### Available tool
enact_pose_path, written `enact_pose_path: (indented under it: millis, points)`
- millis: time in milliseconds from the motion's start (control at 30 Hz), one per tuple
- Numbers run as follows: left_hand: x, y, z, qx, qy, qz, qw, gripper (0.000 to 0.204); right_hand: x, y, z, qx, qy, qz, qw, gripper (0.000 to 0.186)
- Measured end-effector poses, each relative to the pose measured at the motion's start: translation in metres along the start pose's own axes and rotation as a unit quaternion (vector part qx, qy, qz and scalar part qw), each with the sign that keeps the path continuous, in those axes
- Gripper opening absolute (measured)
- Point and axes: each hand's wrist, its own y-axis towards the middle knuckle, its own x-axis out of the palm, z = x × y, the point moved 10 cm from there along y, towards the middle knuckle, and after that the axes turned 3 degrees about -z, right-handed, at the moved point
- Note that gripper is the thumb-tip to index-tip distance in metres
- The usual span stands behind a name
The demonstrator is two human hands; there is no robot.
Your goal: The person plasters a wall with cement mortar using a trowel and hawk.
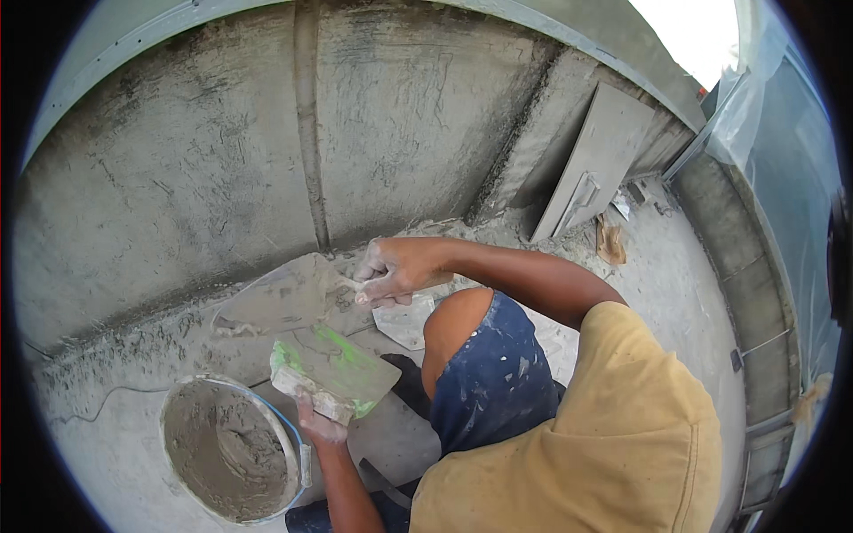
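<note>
My right hand is closed round the light handle of a trowel. Its grey, pointed blade is blurred and reaches leftward, low along the foot of the wall. Below it, my left hand grips a green mortar-smeared board, flat and roughly rectangular, with thick grey crust along its near-left edge. Part of the left fingers is hidden under the board. Just left of this hand stands a bucket of wet grey mortar, with a blue-edged handle hanging by its right side.
A rough plastered wall curves across the far side. Against it leans a large grey float with a handle. Near it lies a brown paper scrap. A pale flat piece lies by my knee. A cable runs left of the bucket.
</note>
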Motion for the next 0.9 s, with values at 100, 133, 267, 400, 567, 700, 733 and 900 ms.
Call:
enact_pose_path:
  millis: [100, 133, 267, 400, 567, 700, 733, 900]
  points:
    - [0.013, -0.008, 0.021, 0.002, -0.051, 0.02, 0.999, 0.069, 0.058, 0.021, 0.031, 0.041, 0.167, -0.167, 0.971, 0.035]
    - [0.012, -0.01, 0.024, 0.0, -0.045, 0.017, 0.999, 0.069, 0.058, 0.027, 0.036, 0.037, 0.171, -0.163, 0.971, 0.035]
    - [0.009, -0.01, 0.046, 0.072, 0.014, 0.036, 0.997, 0.07, 0.061, 0.02, 0.039, 0.047, 0.211, -0.24, 0.947, 0.033]
    - [0.018, -0.014, 0.083, 0.1, -0.044, -0.12, 0.987, 0.068, 0.027, 0.013, 0.047, -0.024, 0.136, -0.155, 0.978, 0.034]
    - [0.024, -0.022, 0.152, 0.173, -0.048, -0.209, 0.961, 0.059, -0.018, -0.001, 0.097, 0.09, -0.103, 0.011, 0.991, 0.029]
    - [0.052, -0.018, 0.126, 0.167, 0.0, 0.082, 0.982, 0.057, -0.019, -0.016, 0.008, -0.171, -0.027, 0.142, 0.975, 0.023]
    - [0.065, -0.014, 0.114, 0.153, 0.036, 0.089, 0.984, 0.056, -0.021, -0.016, -0.011, -0.223, -0.078, 0.186, 0.954, 0.024]
    - [0.073, -0.024, 0.118, 0.131, -0.039, 0.111, 0.984, 0.049, 0.04, 0.055, -0.047, -0.365, -0.125, 0.18, 0.905, 0.035]
